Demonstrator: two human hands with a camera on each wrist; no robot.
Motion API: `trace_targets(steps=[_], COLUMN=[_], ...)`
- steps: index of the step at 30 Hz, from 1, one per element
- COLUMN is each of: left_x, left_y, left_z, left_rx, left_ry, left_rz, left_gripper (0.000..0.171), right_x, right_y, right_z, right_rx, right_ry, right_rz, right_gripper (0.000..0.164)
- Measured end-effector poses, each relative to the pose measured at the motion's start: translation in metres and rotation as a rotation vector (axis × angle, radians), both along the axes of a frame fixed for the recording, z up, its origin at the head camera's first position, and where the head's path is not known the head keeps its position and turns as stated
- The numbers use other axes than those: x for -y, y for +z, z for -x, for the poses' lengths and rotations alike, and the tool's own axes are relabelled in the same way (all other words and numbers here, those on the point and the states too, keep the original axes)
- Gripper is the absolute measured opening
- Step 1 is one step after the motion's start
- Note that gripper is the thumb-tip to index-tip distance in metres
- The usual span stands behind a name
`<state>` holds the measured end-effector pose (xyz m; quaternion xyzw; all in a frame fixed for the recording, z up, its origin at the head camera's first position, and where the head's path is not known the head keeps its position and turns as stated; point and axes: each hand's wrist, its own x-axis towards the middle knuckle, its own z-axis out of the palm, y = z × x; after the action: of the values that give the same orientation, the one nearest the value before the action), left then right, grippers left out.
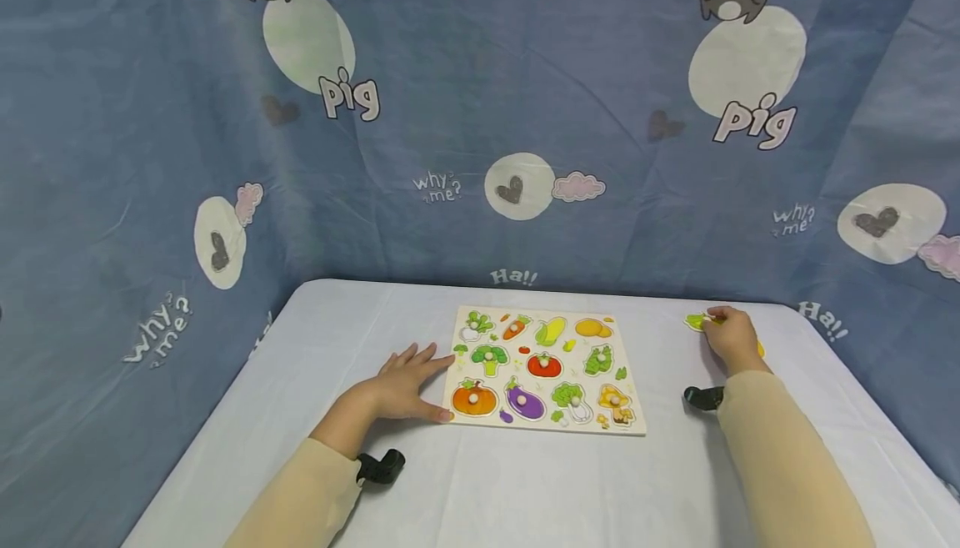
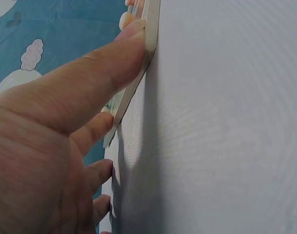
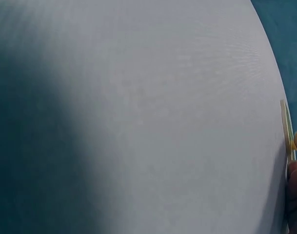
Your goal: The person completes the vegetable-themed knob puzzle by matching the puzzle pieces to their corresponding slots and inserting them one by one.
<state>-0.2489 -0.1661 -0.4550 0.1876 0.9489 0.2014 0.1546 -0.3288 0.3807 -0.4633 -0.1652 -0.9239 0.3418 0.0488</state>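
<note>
My left hand [image 1: 408, 383] lies spread at the left edge of the wooden vegetable puzzle board [image 1: 577, 369]. Its thumb [image 2: 104, 63] rests on the near left corner, and the index fingertip touches the left side. Pictures of pumpkin, eggplant, tomato and broccoli show on the board, several with small round knobs. At the back right of the table, my right hand [image 1: 733, 339] pinches a green and yellow puzzle piece [image 1: 695, 322], partly hidden by the fingers. In the right wrist view, that thin piece [image 3: 286, 124] shows edge-on beside the fingertips.
A bit of something yellow [image 1: 761, 349] peeks out at the right side of my right hand. White cloth covers the table [image 1: 547, 490]. A blue printed curtain [image 1: 465, 114] hangs behind and along the sides. Each wrist wears a dark device [image 1: 381, 466].
</note>
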Motion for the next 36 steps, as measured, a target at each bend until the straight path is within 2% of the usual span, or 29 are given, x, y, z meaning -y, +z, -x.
trace_targets(steps=[12,23,36], left_x=[-0.002,0.0,0.001], left_y=[-0.001,-0.003,-0.003], left_z=[0.0,0.001,0.002], left_rx=[0.0,0.004,-0.005], left_ry=[0.004,0.001,-0.003], left_rz=[-0.003,0.005,-0.003], left_gripper=[0.096,0.097,0.097], right_x=[-0.001,0.005,0.014], right_y=[-0.003,0.001,0.002], right_z=[-0.007,-0.009,-0.013], right_rx=[-0.063,0.001,0.008], right_ry=[0.061,0.096,0.142], right_rz=[-0.027,0.005,-0.008], right_gripper=[0.029,0.025,0.023])
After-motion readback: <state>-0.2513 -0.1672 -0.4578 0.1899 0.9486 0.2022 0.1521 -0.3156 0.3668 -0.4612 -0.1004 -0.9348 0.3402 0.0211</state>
